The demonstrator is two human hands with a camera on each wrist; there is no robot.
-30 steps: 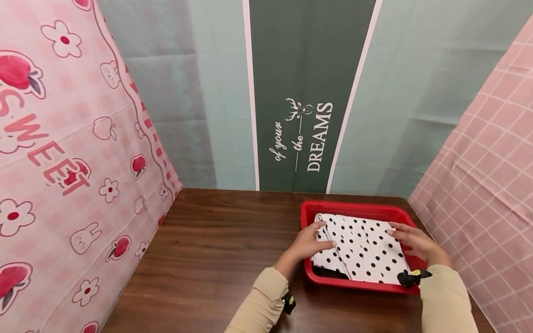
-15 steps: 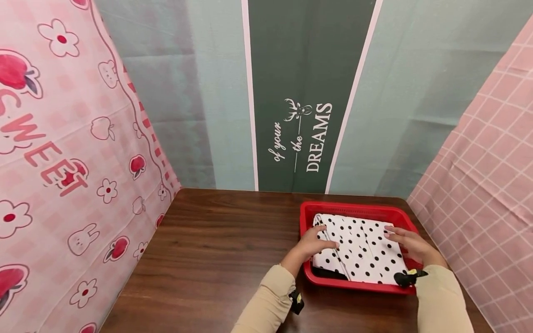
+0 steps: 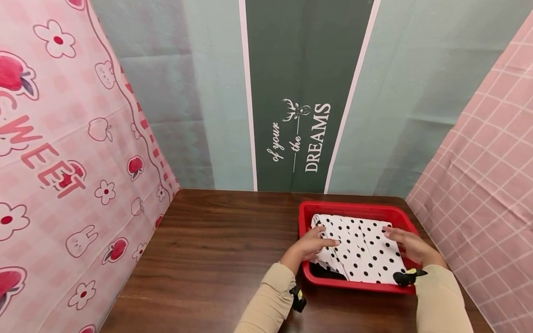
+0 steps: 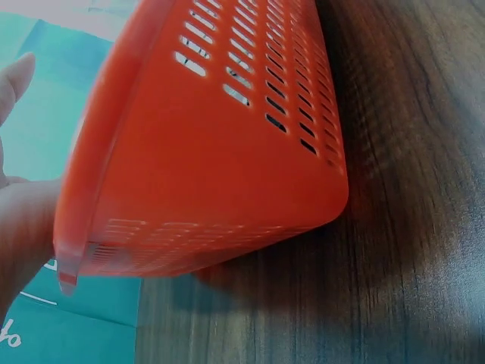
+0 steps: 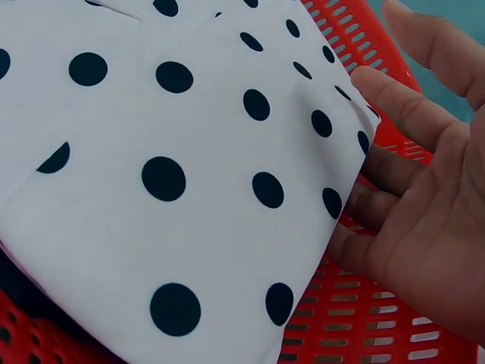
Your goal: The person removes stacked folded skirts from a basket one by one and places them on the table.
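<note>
A folded white cloth with black polka dots (image 3: 360, 249) lies in a red plastic basket (image 3: 358, 208). My left hand (image 3: 307, 246) reaches over the basket's left rim, thumb and index finger spread at the cloth's left edge; its other fingers are hidden. In the left wrist view, the basket wall (image 4: 197, 152) covers most of that hand. At the cloth's right edge is my right hand (image 3: 414, 246). The right wrist view shows this hand (image 5: 424, 182) with fingers extended, some fingertips tucked behind the edge of the cloth (image 5: 220, 174).
Something black (image 3: 326, 272) shows below the cloth at the basket's near left. The basket stands toward the right of a brown wooden table (image 3: 216, 249). Fabric hangs on three sides: pink printed at left (image 3: 96, 162), green at the back (image 3: 308, 60), pink checked at right (image 3: 483, 175).
My left hand has shifted slightly right, and my right hand slightly left along the cloth's edge. The cloth's near left edge has become more crumpled. The basket stays in place.
</note>
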